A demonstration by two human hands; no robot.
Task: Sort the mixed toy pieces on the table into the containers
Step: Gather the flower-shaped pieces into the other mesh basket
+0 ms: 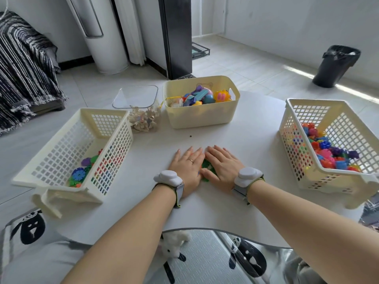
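1. Straight fingers (191, 153), held close together, lie flat: left hand (187, 168) and right hand (221, 166) cover green snowflake pieces (205, 165).
2. Smooth white desk (250, 140) lies bare around them.
3. Left lattice basket (61, 160), right lattice basket (291, 144), solid cream bin (201, 117) and clear tub (136, 98) ring the edges.
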